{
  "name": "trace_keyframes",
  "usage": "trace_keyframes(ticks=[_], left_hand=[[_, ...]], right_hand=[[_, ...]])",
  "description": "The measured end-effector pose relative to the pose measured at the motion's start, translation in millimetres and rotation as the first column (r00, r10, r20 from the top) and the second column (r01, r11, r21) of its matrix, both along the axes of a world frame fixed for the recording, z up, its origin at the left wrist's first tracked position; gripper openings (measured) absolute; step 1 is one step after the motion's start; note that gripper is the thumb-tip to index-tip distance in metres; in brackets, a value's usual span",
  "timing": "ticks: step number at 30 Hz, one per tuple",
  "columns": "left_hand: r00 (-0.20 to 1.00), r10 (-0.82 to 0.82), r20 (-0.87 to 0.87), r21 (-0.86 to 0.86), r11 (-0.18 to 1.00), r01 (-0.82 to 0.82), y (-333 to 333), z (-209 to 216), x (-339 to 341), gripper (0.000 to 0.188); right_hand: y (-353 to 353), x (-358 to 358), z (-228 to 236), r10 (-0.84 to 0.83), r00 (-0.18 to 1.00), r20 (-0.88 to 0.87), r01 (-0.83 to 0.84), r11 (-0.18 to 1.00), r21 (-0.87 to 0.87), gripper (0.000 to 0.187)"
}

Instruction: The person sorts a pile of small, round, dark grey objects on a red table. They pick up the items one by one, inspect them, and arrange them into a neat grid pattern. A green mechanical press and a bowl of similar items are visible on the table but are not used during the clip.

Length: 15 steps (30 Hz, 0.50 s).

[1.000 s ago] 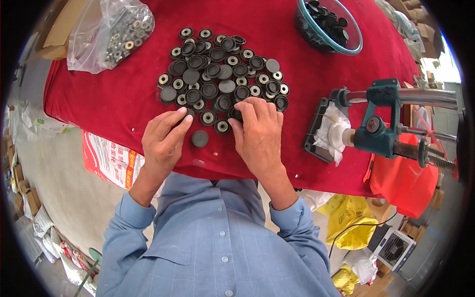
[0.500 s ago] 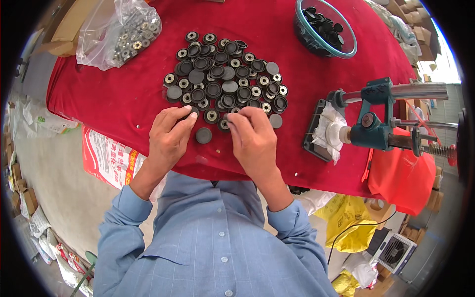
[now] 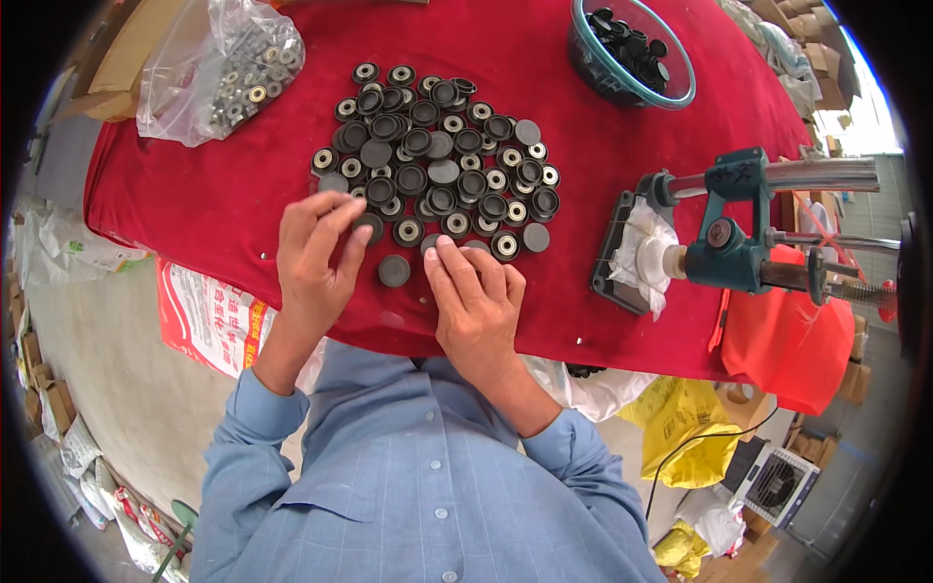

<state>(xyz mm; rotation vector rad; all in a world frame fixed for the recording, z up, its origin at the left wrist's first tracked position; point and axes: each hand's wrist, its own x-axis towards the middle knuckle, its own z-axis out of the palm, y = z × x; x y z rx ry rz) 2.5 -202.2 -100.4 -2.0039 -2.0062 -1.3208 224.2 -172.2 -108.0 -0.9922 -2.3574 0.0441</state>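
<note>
A cluster of round black caps (image 3: pixel 412 179) and silver-centred bearings (image 3: pixel 458 224) covers the middle of the red cloth. At its near left edge is my left hand (image 3: pixel 316 255), thumb and forefinger curled around a black cap (image 3: pixel 369 228). My right hand (image 3: pixel 476 301) rests palm down at the near edge, fingers extended close together. Its fingertips touch a dark cap (image 3: pixel 430 243), partly covered by them; another cap (image 3: pixel 476 246) shows just beyond the fingers. Between the hands a single grey-black disc (image 3: pixel 394 271) lies flat on the cloth.
Toward the right stands a green hand press (image 3: pixel 731 228) with a white-wrapped base. A clear bowl (image 3: pixel 632 58) of black caps sits at the far right. A plastic bag of bearings (image 3: pixel 228 78) and a cardboard box (image 3: pixel 126 58) occupy the far left. A red bag (image 3: pixel 792 340) hangs at the right edge.
My left hand has drawn slightly left, and a black cap now shows at its thumb. The right hand has shifted left and flattened from a pinch to extended fingers.
</note>
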Motion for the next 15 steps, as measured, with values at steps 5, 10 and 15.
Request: trace_keyframes(ticks=[5,10,15], left_hand=[[0.992,0.045,-0.115,-0.048,0.998,-0.051,28,1,0,0.035],[0.994,0.005,-0.11,-0.094,0.995,-0.016,36,-7,-4,0.037],[0.999,-0.014,-0.037,-0.068,0.998,0.011,39,-5,-5,0.034]], right_hand=[[-18,-6,-8,-0.068,0.997,0.038,0.066,0.996,0.064,0.039],[-18,-9,-5,-0.072,0.997,0.043,0.069,0.996,0.056,0.042],[-12,-11,3,-0.048,0.998,0.039,0.046,0.998,0.044,0.039]])
